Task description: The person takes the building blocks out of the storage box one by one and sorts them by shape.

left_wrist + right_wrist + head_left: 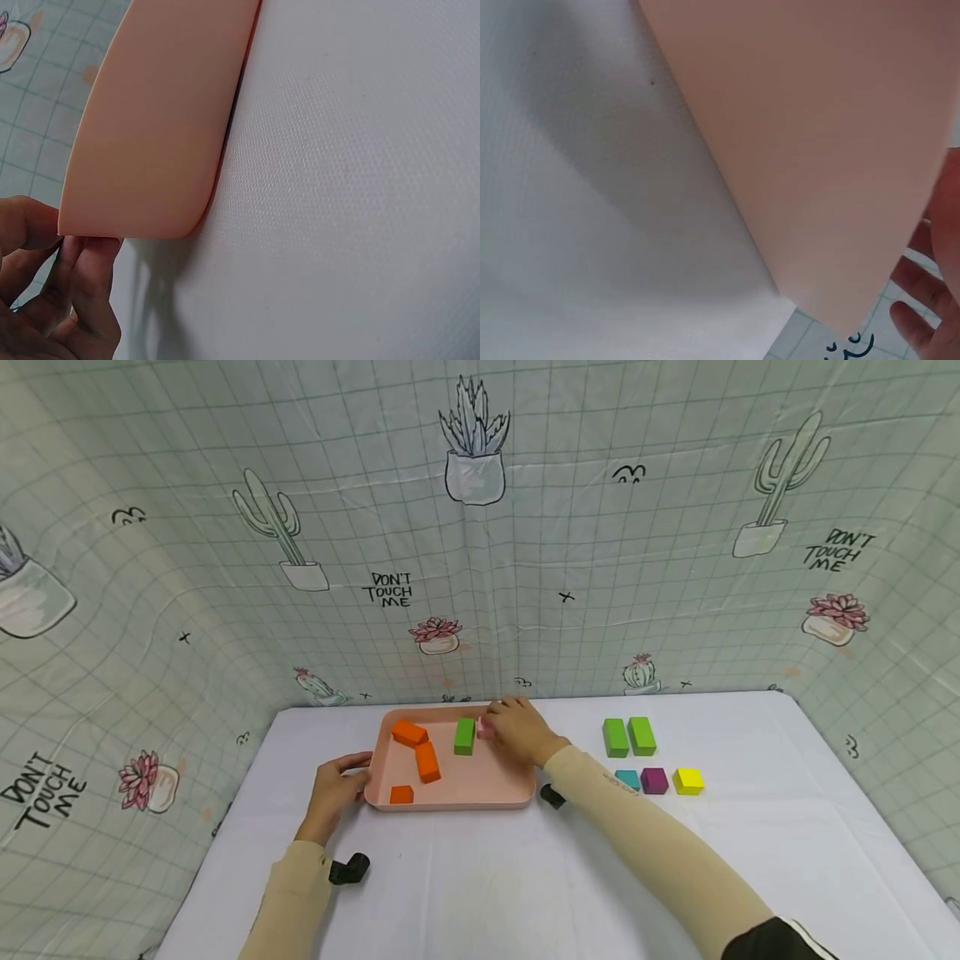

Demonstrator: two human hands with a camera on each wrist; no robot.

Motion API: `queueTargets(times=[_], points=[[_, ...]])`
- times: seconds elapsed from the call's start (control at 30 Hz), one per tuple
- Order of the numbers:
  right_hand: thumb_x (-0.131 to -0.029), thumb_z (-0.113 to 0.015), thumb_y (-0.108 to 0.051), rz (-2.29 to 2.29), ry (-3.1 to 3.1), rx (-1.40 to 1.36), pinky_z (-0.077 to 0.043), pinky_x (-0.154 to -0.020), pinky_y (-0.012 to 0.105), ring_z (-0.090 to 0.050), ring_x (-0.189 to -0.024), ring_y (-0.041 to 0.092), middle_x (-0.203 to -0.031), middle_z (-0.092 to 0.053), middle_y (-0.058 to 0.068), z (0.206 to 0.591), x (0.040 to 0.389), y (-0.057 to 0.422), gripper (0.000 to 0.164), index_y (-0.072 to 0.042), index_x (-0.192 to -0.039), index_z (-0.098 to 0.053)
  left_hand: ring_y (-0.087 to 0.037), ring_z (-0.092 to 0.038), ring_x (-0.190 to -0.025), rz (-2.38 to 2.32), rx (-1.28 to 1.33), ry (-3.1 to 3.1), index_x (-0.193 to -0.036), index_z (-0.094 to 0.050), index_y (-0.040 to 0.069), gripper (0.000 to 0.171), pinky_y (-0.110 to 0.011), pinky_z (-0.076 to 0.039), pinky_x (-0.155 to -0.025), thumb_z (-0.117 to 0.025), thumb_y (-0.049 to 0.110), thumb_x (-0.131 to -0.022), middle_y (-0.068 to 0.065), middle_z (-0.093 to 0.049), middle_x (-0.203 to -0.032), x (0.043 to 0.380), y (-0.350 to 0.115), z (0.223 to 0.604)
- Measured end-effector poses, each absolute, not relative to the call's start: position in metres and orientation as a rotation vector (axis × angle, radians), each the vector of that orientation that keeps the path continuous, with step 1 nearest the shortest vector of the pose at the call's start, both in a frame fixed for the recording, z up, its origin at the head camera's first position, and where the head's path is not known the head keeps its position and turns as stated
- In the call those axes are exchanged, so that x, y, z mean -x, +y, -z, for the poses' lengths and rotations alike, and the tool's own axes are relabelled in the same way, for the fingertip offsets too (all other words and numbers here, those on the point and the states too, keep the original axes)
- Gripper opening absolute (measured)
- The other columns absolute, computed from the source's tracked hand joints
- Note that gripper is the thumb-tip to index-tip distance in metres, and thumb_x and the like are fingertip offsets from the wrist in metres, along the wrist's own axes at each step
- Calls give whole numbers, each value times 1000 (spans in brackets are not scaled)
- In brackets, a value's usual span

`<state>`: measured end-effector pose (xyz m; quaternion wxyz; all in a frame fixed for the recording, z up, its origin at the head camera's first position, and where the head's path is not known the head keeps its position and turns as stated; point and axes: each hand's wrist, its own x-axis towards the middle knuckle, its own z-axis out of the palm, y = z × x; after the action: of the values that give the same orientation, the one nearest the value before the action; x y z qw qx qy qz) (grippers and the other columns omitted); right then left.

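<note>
A person's two hands work over a shallow pink tray (480,783) on a white worktop (450,885). The left hand (333,789) reaches in from the left, thumb and fingers touching the tray's left end; whether they pinch its rim, I cannot tell. The right hand (521,728) comes diagonally from the lower right and bends down over the tray's far right part, its fingertips pinching a small pink block (482,727), mostly covered by the fingers.

Just left of that block, a green block (464,737) lies in the tray. Farther left are three orange pieces: two longer ones (427,762) meeting at an angle, and a small one (401,795) near the front left corner.

Right of the tray, two green blocks (628,737) stand side by side. Nearer the person sit teal (627,779), purple (655,781) and yellow (688,782) blocks; the right sleeve (630,810) partly covers the teal one. Behind hangs a grid-patterned cloth (525,560) with cactus drawings.
</note>
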<state>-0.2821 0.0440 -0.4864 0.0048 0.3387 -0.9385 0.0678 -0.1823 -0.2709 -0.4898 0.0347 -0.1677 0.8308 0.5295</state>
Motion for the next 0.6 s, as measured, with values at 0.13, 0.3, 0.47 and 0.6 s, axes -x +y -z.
queueTargets(times=[0.13, 0.3, 0.47, 0.6], points=[[-102, -72, -20, -239, -2903, -1064, -42, -114, 50, -59, -126, 33, -134, -71, 8, 487, 282, 44, 26, -9, -125, -74, -17, -59, -86, -1628, 529, 2549, -140, -64, -5, 41, -20, -52, -64, -57, 1, -100, -27, -62, -141, 183, -271, 490], [-99, -77, -28, -259, -2871, -1068, -45, -108, 48, -61, -115, 30, -126, -75, 6, 487, 282, 44, 27, -9, -118, -76, -18, -60, -86, -1637, 533, 2543, -140, -63, -5, 41, -20, -53, -64, -57, 0, -99, -27, -62, -140, 183, -270, 489], [-97, -79, -29, -275, -2850, -1076, -46, -103, 46, -62, -109, 28, -121, -77, 4, 489, 282, 44, 26, -10, -115, -77, -18, -60, -85, -1630, 540, 2542, -140, -63, -5, 42, -20, -53, -64, -57, 0, -99, -28, -61, -140, 183, -270, 489], [-95, -80, -21, -277, -2826, -1091, -47, -100, 46, -62, -107, 28, -117, -77, 4, 490, 279, 49, 20, -10, -111, -78, -18, -61, -86, -1634, 531, 2543, -140, -63, -6, 42, -20, -53, -64, -57, 0, -100, -28, -61, -139, 183, -270, 489]])
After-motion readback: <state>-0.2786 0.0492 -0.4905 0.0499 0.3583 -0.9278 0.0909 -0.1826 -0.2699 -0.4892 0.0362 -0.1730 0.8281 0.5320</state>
